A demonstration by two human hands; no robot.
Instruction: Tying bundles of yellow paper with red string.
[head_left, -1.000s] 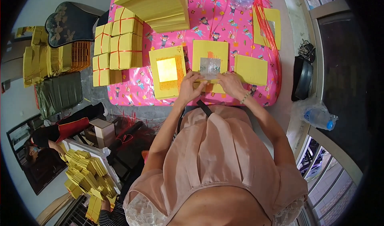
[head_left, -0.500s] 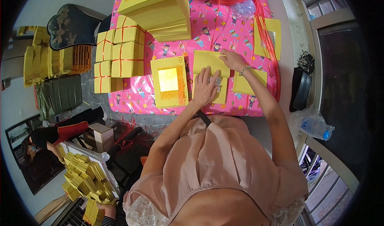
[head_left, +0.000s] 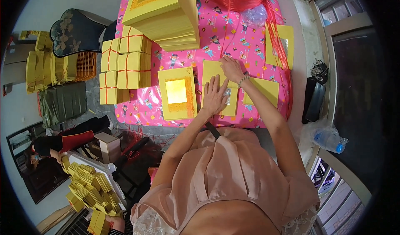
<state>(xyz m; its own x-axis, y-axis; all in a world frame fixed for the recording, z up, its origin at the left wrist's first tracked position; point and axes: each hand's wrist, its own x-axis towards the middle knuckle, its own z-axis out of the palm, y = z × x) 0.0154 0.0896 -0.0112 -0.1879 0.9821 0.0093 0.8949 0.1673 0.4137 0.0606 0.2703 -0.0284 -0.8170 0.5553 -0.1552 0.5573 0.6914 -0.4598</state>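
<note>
My left hand [head_left: 215,96] lies flat, fingers spread, on a yellow paper sheet [head_left: 232,109] with a silvery patch, near the table's front edge. Part of that patch shows beside its fingers. The sheet's far part is a plain yellow panel [head_left: 211,69]. My right hand [head_left: 233,70], a beaded bracelet at its wrist, rests on this panel with its fingers stretched toward the far edge. To the left is a yellow paper pile [head_left: 164,106] with a bright gold square and an orange border. Another yellow sheet [head_left: 266,92] sits under my right forearm.
A tall yellow paper stack [head_left: 179,31] and red-tied bundles [head_left: 134,70] occupy the left of the pink table cover [head_left: 146,114]. Red ribbon [head_left: 237,0] hangs down the right side, over a yellow sheet [head_left: 273,47]. At lower left, another person works by a heap of yellow bundles [head_left: 89,185].
My right hand has moved slightly left, from the panel's far right corner onto the panel, its fingers now laid out. My left hand stays on the sheet. The whole view has shifted a little.
</note>
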